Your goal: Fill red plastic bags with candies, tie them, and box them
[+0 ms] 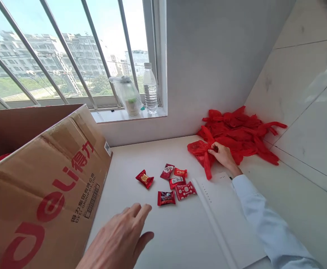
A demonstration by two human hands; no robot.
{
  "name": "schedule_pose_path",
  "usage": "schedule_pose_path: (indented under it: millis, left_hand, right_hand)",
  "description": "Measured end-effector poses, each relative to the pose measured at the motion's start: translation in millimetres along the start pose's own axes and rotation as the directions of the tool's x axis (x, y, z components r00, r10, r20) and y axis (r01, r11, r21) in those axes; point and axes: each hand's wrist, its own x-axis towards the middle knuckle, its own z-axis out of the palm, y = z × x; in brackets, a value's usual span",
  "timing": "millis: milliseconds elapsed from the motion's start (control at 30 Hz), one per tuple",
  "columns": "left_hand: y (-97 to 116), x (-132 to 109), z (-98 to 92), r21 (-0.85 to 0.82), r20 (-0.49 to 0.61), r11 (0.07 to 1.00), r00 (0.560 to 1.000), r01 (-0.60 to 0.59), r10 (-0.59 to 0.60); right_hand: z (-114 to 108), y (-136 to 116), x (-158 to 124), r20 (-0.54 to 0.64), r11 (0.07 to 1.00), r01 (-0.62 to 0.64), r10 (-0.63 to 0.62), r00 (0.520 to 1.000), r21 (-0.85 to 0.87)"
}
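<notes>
My right hand [221, 154] pinches the gathered top of a small filled red plastic bag [199, 150], which rests on the white table at the near edge of a heap of red plastic bags [233, 129]. What lies inside that bag is hidden. My left hand [126, 229] hovers over the table with fingers apart and nothing in it. Just beyond it lie several red wrapped snacks: one with a gold pattern [144, 179] sits alone on the left, a dark-centred one [166, 198] is nearest, and a dotted one [185, 191] touches its neighbours.
A large open cardboard box [54, 179] with red material inside stands on the left. On the windowsill are a water bottle [150, 91] and a cup in a clear bag [128, 97]. A white flat panel [230, 216] lies under my right forearm. Walls close off the back and right.
</notes>
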Motion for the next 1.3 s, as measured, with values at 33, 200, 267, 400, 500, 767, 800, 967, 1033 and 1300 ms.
schedule_pose_path:
  millis: [33,200,267,400,500,767,800,967,1033,1300]
  left_hand:
    - [2,5,-4.1,-0.012,-0.004,0.999,0.999,0.034,-0.034]
    - [13,29,-12.5,-0.169,-0.109,0.976,0.981,0.139,-0.159]
    - [17,36,-8.6,-0.268,-0.192,0.959,0.97,0.097,-0.152]
    - [27,40,-0.5,-0.409,-0.287,0.912,0.953,-0.035,-0.092]
    - [36,36,-3.2,-0.445,-0.318,0.887,0.948,-0.127,-0.024]
    - [17,29,-7.9,-0.307,-0.025,0.95,0.998,-0.057,0.051]
    - [15,29,-6.0,-0.286,-0.005,0.957,0.999,-0.043,0.044]
    - [18,27,-3.4,-0.233,0.008,0.969,0.997,0.08,-0.081]
    - [23,23,-7.9,-0.218,0.039,0.968,0.993,0.12,-0.114]
    - [28,8,-21.3,-0.174,0.132,0.967,0.978,0.185,-0.163]
  right_hand:
    - [-7,-7,-1,-0.008,1.0,0.016,-0.016,1.0,0.016]
    - [-47,-62,-11,0.068,0.974,0.199,-0.207,0.976,0.111]
    - [-60,-85,-19,0.091,0.954,0.267,-0.28,0.956,0.136]
    - [-73,-126,-44,0.2,0.907,0.278,-0.35,0.915,0.317]
    - [-69,-154,-68,0.379,0.826,0.187,-0.429,0.82,0.532]
    - [-24,-183,-109,0.629,0.767,0.001,-0.526,0.573,0.641]
    - [-21,-181,-109,0.646,0.776,0.001,-0.525,0.555,0.63]
    - [-26,-170,-99,0.706,0.835,0.067,-0.502,0.499,0.546]
    - [-35,-165,-93,0.746,0.853,0.063,-0.486,0.455,0.518]
    - [-46,-163,-89,0.79,0.869,0.099,-0.484,0.377,0.485]
